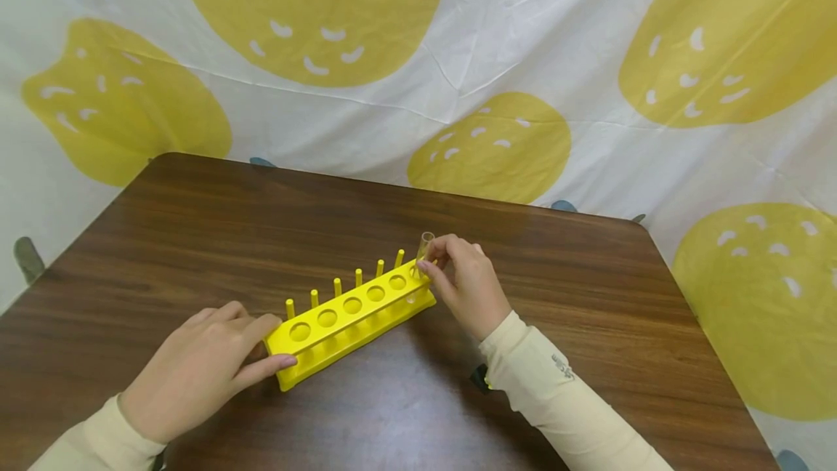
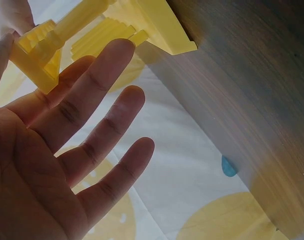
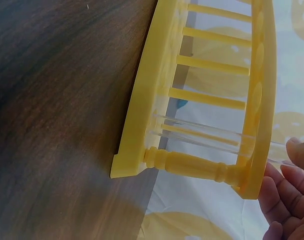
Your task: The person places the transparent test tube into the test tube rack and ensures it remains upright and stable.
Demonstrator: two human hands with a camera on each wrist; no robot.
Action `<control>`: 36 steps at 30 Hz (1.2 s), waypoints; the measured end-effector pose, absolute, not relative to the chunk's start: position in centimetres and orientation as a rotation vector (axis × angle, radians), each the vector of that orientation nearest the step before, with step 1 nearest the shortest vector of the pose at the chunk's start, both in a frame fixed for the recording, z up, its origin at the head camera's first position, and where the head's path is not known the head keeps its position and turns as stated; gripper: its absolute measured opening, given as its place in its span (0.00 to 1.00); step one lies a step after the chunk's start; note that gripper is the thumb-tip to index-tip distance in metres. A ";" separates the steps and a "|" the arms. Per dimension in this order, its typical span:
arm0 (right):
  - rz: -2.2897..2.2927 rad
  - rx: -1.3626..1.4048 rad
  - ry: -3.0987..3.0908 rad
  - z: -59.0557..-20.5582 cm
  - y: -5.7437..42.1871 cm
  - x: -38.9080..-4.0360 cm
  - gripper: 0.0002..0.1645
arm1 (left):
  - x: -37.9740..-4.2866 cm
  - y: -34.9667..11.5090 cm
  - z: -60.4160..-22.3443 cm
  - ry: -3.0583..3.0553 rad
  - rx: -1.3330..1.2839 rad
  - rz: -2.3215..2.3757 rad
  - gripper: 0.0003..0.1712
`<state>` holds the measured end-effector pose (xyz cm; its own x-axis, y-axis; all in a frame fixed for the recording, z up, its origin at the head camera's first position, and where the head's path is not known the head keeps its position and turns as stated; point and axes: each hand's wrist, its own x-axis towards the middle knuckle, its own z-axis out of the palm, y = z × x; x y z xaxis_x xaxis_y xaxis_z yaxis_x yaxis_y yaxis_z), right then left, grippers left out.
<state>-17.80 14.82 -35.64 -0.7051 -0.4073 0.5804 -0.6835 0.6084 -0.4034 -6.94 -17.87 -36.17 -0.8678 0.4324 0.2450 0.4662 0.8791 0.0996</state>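
Observation:
A yellow test tube rack stands upright on the table, with a row of round holes and several pegs along its far side. My left hand grips its near left end between thumb and forefinger; the other fingers extend away from it. At the far right end, a clear glass test tube stands in the last hole, its lower part inside the rack and its open mouth above the top plate. My right hand pinches the tube's upper part between thumb and fingers, right at the top plate.
The dark brown wooden table has rounded far corners. Behind it hangs a white curtain printed with large yellow fruit shapes. The rack's other holes, such as the nearest hole, hold no tubes.

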 end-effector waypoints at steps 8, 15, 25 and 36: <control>0.863 0.903 -2.385 -35.9 15.1 -17.8 0.14 | -7.0 -17.8 -36.2 -2.830 -0.692 -0.247 0.21; 0.858 0.902 -2.408 -36.0 15.3 -17.7 0.16 | -7.0 -17.8 -36.2 -2.848 -0.687 -0.249 0.22; 0.891 0.793 -2.492 -35.6 17.0 -17.0 0.20 | -6.9 -17.6 -36.2 -2.842 -0.689 -0.237 0.25; 0.911 0.541 -2.782 -35.3 22.7 -15.8 0.15 | -7.1 -17.6 -36.4 -2.839 -0.694 -0.240 0.26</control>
